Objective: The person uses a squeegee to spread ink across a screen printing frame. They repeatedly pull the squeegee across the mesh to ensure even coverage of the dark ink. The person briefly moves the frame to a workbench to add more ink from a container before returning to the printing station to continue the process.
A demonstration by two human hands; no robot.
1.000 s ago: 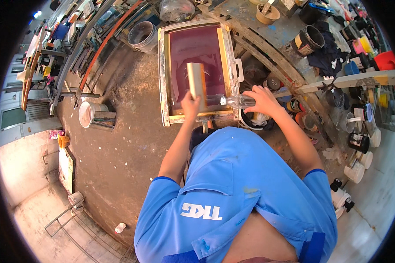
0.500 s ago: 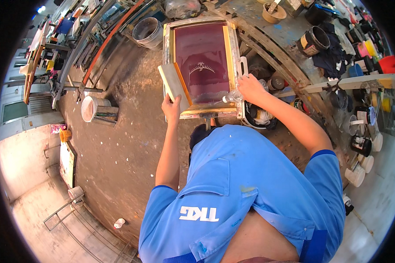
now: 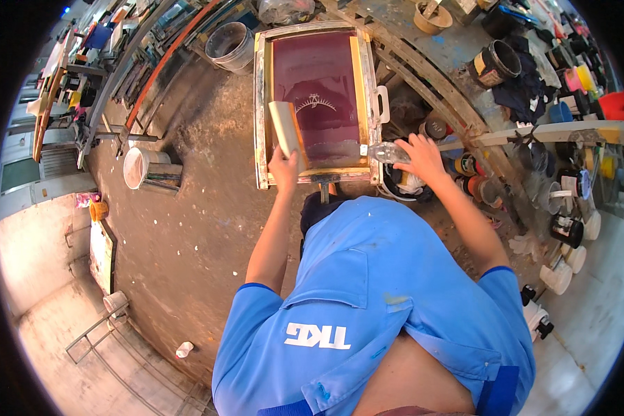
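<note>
A screen-printing frame (image 3: 263, 104) stands before me, its maroon mesh (image 3: 319, 69) bearing a pale arc-shaped design (image 3: 315, 106). My left hand (image 3: 283, 168) grips the lower end of a squeegee (image 3: 281, 128) with a pale handle and an orange blade, tilted over the left side of the mesh. On the right, my right hand (image 3: 421, 159) has its fingers around the base of a clear plastic bottle (image 3: 388, 152). The bottle lies nearly level across the frame's right edge, its white tip over the mesh. Its contents are hard to make out.
A grey bucket (image 3: 231, 47) stands beyond the frame's left side, and a white bucket (image 3: 139, 168) lies tipped on the floor. Curved-looking rails (image 3: 423, 76) run close along the right. Several paint pots surround a black can (image 3: 496, 64) farther right.
The squeegee has swung upright and moved right over the mesh with my left hand. My right hand has shifted right and down, its fingers more spread, and the bottle has turned closer to level.
</note>
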